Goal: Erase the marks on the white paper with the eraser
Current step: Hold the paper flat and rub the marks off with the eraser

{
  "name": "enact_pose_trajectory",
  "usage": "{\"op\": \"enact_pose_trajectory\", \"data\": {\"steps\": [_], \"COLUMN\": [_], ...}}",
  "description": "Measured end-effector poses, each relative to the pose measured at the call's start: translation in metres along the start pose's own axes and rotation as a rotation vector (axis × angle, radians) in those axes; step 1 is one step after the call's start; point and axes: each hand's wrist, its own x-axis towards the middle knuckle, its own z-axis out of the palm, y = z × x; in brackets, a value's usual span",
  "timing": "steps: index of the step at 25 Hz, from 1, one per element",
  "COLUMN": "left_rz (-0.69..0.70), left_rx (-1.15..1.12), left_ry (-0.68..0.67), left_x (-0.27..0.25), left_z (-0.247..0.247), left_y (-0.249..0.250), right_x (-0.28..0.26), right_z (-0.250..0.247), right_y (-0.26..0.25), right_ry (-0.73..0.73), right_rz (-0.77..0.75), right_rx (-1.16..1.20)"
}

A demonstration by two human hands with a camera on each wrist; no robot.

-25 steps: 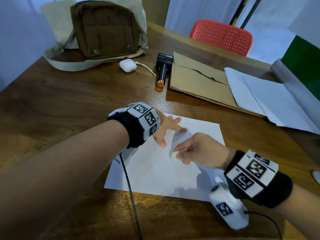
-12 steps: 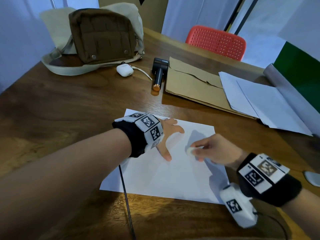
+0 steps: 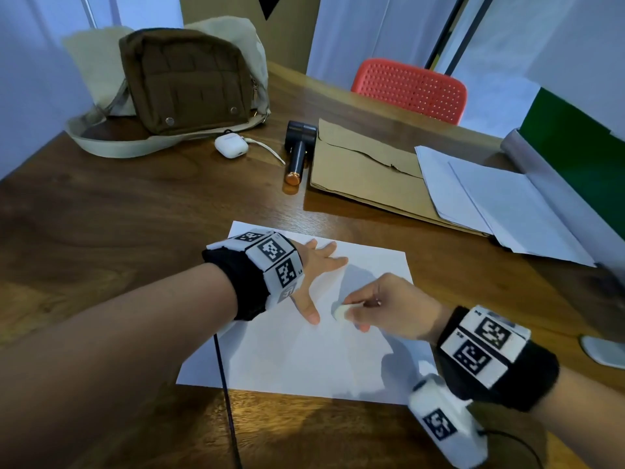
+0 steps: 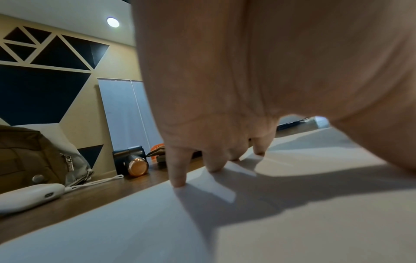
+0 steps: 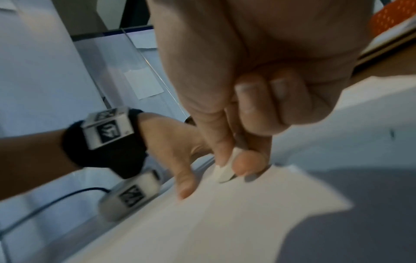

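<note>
Item: eraser (image 3: 341,313), small, pale, rounded block, matte and slightly soft-looking; it is being pinched between thumb and fingers (image 5: 248,164) of the right hand (image 3: 392,308), whose other fingers are curling into the palm, and its lower end is touching the sheet. Its long axis is slanting down and leftward out of the grip toward the left hand (image 3: 316,275), so the working tip is lying just beside the left thumb, near the middle of the page. Item: white paper (image 3: 304,360), one thin flat sheet, smooth, lying on the wooden counter (image 3: 118,231), a dark, grained, slightly glossy surface. The left hand is pressing on it with fingers (image 4: 179,170) straight and spread, tips down near the far edge, holding nothing. One small dark mark (image 5: 392,133) is showing in the right wrist view, off to the right of the eraser; other marks are too faint to tell. Judgement: the right hand is the nearer and only tool-bearing one, and the coming rub is likely turning on carrying the tip rightward, away from the bracing thumb.
</note>
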Motion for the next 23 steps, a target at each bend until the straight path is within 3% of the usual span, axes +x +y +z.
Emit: {"op": "enact_pose_trajectory", "data": {"steps": [4, 8, 12, 17, 21, 23], "left_rz": [-0.009, 0.026, 0.007, 0.047, 0.004, 0.010], "left_rx": [0.005, 0.042, 0.036, 0.059, 0.008, 0.033], "left_ry": [-0.011, -0.007, -0.036, -0.016, -0.021, -0.017], "left_x": [-0.001, -0.001, 0.002, 0.010, 0.003, -0.001], "left_z": [0.000, -0.002, -0.001, 0.001, 0.000, -0.001], "left_y": [0.001, 0.005, 0.003, 0.002, 0.002, 0.004], "right_x": [0.018, 0.005, 0.018, 0.010, 0.019, 0.013], "right_z": [-0.019, -0.001, -0.020, 0.001, -0.018, -0.007], "right_y": [0.003, -0.002, 0.002, -0.009, 0.000, -0.008], "right_ry": [0.216, 0.049, 0.200, 0.054, 0.201, 0.198], "right_rz": [0.067, 0.033, 0.128, 0.102, 0.172, 0.100], "right_rx": [-0.045, -0.064, -0.032, -0.076, -0.056, -0.128]}}
